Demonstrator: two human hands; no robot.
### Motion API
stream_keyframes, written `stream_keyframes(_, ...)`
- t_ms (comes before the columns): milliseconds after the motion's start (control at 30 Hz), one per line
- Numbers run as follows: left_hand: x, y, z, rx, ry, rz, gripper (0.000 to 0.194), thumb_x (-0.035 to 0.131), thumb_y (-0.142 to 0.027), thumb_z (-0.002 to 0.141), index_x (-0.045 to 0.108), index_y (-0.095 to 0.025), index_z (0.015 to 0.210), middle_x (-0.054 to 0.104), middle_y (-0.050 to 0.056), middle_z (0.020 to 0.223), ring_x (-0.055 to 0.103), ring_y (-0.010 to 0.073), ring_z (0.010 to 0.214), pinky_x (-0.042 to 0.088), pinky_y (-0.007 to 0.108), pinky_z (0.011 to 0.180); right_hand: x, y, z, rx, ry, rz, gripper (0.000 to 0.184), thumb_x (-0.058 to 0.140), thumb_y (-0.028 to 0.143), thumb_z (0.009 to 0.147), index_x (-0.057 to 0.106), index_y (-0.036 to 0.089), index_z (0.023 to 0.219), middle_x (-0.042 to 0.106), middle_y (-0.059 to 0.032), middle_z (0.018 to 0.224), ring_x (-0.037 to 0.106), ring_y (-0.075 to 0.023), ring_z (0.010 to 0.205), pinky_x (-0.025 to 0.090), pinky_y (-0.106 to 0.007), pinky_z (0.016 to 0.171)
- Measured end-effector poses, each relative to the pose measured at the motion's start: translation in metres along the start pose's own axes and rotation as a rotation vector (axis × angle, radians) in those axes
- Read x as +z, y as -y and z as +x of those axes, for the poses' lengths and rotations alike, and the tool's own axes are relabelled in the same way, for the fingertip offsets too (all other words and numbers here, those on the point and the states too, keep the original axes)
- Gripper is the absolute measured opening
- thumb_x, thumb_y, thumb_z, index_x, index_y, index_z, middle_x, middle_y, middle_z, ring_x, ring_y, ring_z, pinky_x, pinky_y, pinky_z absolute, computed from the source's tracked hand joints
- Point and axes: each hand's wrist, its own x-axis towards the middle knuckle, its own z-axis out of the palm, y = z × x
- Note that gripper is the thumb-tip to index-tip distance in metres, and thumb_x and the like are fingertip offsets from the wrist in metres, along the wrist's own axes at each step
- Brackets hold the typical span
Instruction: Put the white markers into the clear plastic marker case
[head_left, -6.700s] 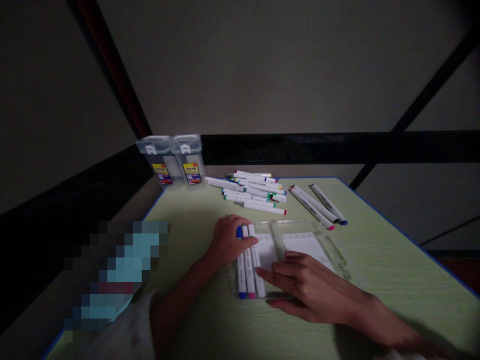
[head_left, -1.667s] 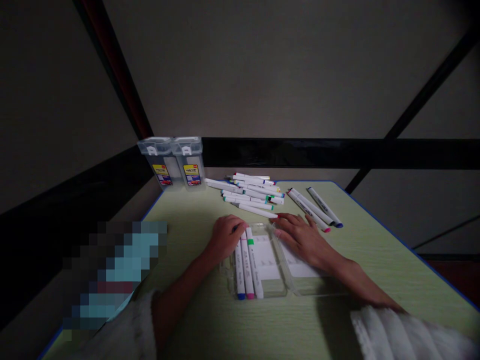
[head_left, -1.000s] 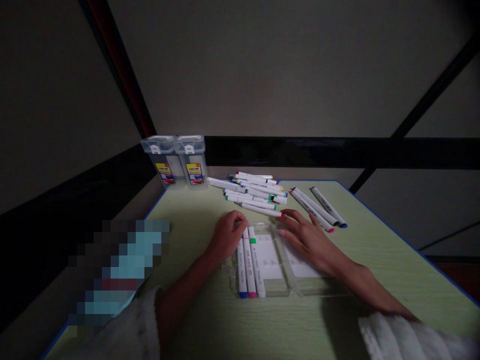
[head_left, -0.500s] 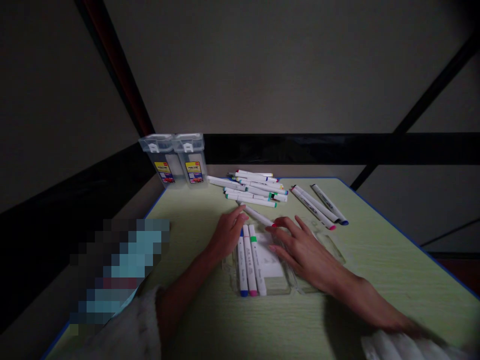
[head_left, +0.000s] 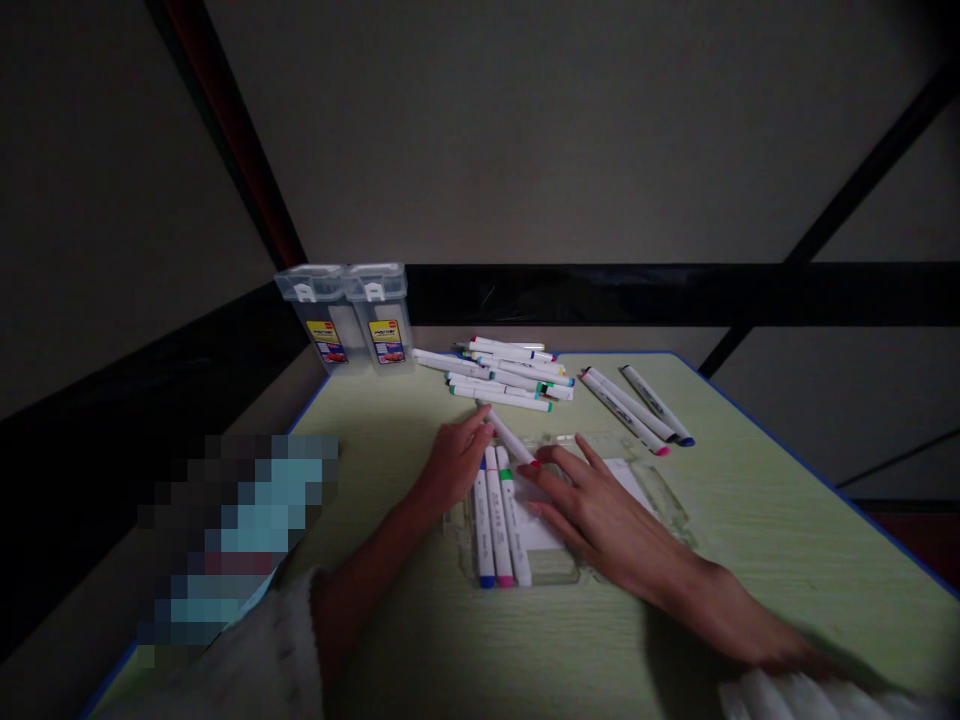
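Observation:
A white marker with a pinkish-red end slants over the top of a clear plastic case. My left hand pinches its far end between thumb and fingers. My right hand has its fingers apart, an index fingertip at the marker's pinkish-red end and the thumb clear of it. In the left part of the case lie three white markers side by side: one blue-ended, one pink-ended and one with a green band. A white paper lies in the case beside them.
A pile of white markers lies at the back of the table. Several more markers lie to the right. Two clear lidded boxes stand at the back left. A pixelated light-blue item is at the left edge.
The marker's pinkish-red end has swung toward me and left, steepening its slant over the case. My right hand has shifted slightly left with it; my left hand stays nearly still.

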Motion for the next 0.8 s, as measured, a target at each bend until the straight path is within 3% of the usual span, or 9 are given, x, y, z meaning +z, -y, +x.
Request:
stream_keyframes(400,0.0022,0.0095,0.0043,-0.025,0.015,-0.182,0.044,0.040,-0.027,0.080,0.047,-0.011,0.120,0.066,0.007,0.100,0.060,0.0174,0.090,0.045,0.029,0.082,0.0001,0.0077,-0.0018,-0.061,-0.010,-0.040,0.025,0.038,0.024,0.088,0.053,0.018,0.108,0.054,-0.0062,0.094,0.054,-0.0195,0.093,0.025,-0.051,0.098)
stream_keyframes(800,-0.0019,0.0011,0.0031,0.009,0.025,-0.164,0.035,0.043,-0.020,0.077,0.059,-0.010,0.106,0.062,0.008,0.110,0.056,0.0174,0.101,0.040,0.029,0.091,-0.0013,0.0101,-0.0018,-0.064,0.034,-0.060,0.025,0.038,0.025,0.089,0.052,0.018,0.109,0.054,-0.0053,0.094,0.054,-0.0191,0.094,0.020,-0.051,0.100)
